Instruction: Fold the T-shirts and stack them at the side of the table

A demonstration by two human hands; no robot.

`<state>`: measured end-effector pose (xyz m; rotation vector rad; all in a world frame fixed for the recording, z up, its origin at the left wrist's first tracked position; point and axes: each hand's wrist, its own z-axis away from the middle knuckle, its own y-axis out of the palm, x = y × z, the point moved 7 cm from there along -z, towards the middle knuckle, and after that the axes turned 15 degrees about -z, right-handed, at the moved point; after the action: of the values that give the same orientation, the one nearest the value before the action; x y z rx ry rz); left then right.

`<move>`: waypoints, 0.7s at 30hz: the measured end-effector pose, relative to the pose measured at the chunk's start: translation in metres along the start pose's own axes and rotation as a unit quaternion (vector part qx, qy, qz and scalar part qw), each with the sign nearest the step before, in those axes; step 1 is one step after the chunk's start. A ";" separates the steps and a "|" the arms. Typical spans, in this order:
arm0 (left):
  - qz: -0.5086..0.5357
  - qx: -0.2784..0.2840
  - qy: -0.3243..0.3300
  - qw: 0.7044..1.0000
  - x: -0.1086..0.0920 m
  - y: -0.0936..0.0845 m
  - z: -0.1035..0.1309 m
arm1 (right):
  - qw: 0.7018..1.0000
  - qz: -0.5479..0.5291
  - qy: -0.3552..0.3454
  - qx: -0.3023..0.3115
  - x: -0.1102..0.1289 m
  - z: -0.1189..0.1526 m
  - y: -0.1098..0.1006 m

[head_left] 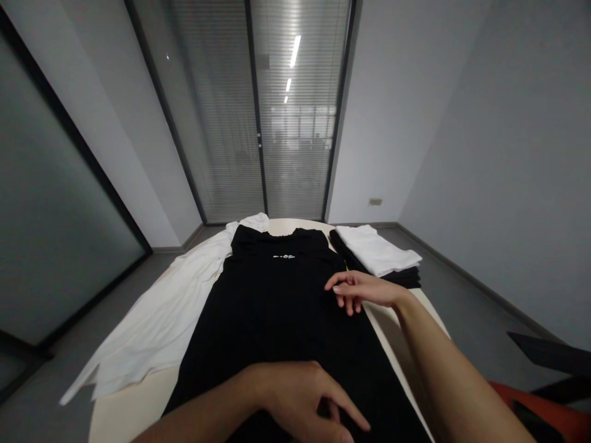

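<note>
A black T-shirt [277,301] with small white lettering near its neckline lies spread flat down the middle of the table. Over its lower part is my left hand [309,400], back up, fingers apart and loosely bent, with nothing seen in it; its lowest part is cut off by the frame edge. My right hand [357,289] hovers at or just over the shirt's right edge, its fingers loosely spread and holding nothing. Whether either hand touches the fabric, I cannot tell.
A white long-sleeved garment [161,307] lies along the table's left side, one sleeve over the edge. At the back right, a folded white garment [373,246] rests on folded black ones [406,278]. The pale table [124,406] faces a glass partition [295,166]. An orange-and-black chair [540,406] stands at lower right.
</note>
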<state>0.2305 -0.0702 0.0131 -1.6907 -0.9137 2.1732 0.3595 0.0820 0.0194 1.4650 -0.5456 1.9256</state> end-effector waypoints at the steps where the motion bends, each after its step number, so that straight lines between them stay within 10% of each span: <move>1: 0.007 0.003 0.016 1.000 -0.002 0.001 -0.001 | 0.999 0.015 -0.010 -0.031 -0.001 -0.004 -0.005; 7: -0.166 -0.092 0.098 0.977 -0.009 -0.008 0.000 | 0.968 0.166 -0.093 -0.162 -0.013 -0.025 -0.033; 14: -0.314 -0.018 0.083 0.946 -0.012 0.010 0.004 | 0.894 0.362 -0.116 -0.236 -0.011 -0.033 -0.034; 21: -0.368 -0.094 0.121 0.917 -0.013 0.032 -0.007 | 0.809 0.505 -0.100 -0.284 -0.011 -0.040 -0.023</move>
<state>0.2464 -0.0998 0.0032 -1.3292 -1.4253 1.3836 0.3502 0.1223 -0.0041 1.0130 -2.1321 1.9821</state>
